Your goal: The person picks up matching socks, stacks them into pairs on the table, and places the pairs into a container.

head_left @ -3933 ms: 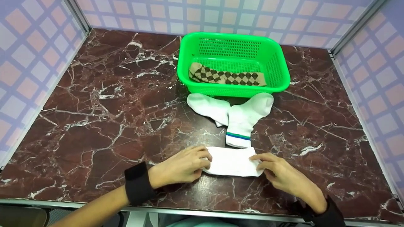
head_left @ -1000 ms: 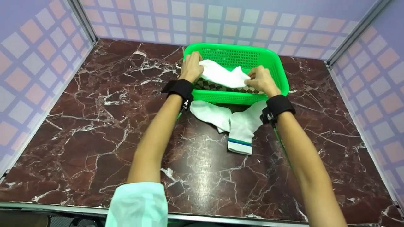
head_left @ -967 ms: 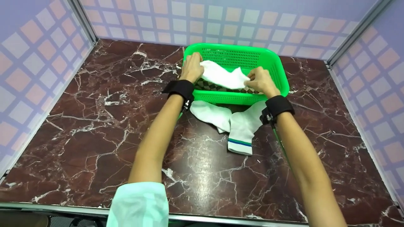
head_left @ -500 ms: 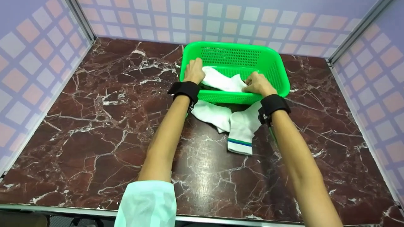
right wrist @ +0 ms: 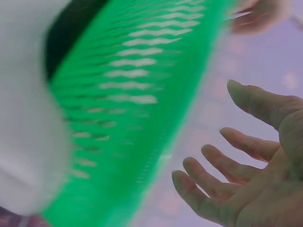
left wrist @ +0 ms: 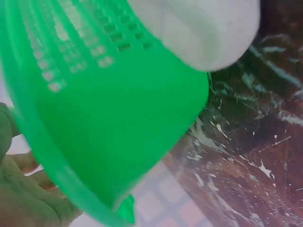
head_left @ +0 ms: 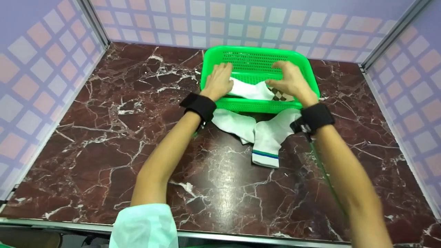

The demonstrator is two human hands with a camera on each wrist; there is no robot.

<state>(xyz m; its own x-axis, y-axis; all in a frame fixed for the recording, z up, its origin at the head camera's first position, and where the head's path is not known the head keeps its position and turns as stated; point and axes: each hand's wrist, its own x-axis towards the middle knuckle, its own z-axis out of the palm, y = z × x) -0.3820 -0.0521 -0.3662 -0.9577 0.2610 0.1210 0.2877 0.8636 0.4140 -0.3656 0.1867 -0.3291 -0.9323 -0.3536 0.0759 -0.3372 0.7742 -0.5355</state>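
Observation:
A white sock (head_left: 249,91) lies inside the green basket (head_left: 255,105), over a tan and dark checkered sock (head_left: 284,96) that shows only at its right end. My left hand (head_left: 219,81) is over the basket's left end, its fingers extended beside the white sock. Over the right part of the basket my right hand (head_left: 292,80) holds nothing, thumb and fingers spread apart. The right wrist view also shows the right hand (right wrist: 246,170) with its fingers apart, outside the basket wall. In the left wrist view, the left hand (left wrist: 28,189) is partly hidden by the basket rim.
Two more white socks lie in front of the basket: one on the left (head_left: 236,125) and one with green and blue stripes (head_left: 267,144). They touch or overlap. The marbled table (head_left: 137,155) is bounded by tiled-pattern panels at the back and sides.
The white sock has gone from the table's front into the basket, covering most of the checkered sock. Both hands have since released it, and the right hand has spread its fingers.

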